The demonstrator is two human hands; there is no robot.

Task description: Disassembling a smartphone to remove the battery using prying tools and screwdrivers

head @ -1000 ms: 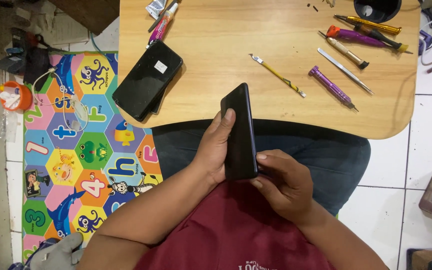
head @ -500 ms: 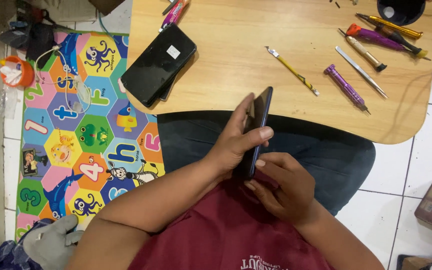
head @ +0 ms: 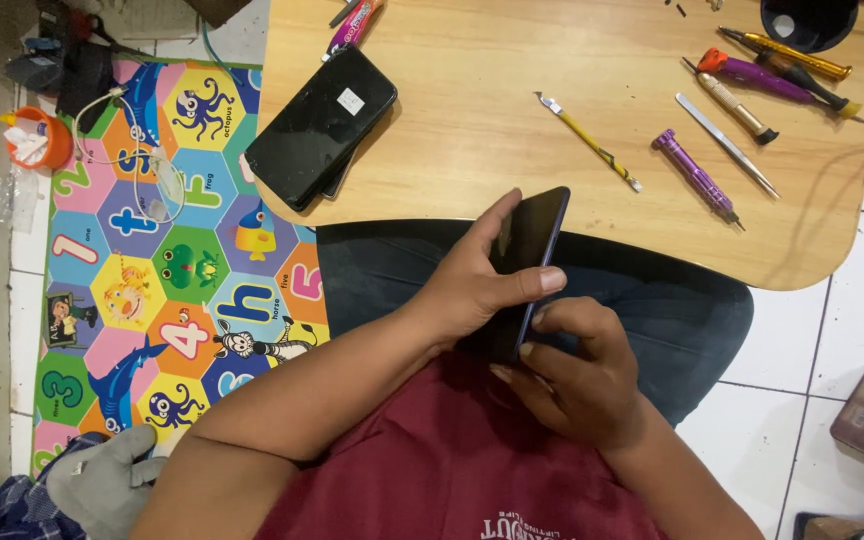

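Observation:
A dark smartphone [head: 530, 240] is held over my lap at the near edge of the wooden table [head: 512, 110], tilted on its side edge. My left hand [head: 472, 285] wraps around it from the left, thumb across its face. My right hand [head: 577, 375] grips its lower end from below, fingertips at the phone's edge. Another black phone [head: 320, 125] with a small white sticker lies flat at the table's left edge, resting on a second dark slab.
A yellow-handled pry tool [head: 589, 142], a purple screwdriver [head: 697, 178], metal tweezers [head: 727, 145] and more screwdrivers [head: 772, 75] lie on the table's right side. A colourful alphabet mat [head: 152, 260] covers the floor on the left. White tiles lie to the right.
The phone turned from lying flat in my hands to standing on its edge. My left thumb moved across its face, and my right hand shifted under its lower end.

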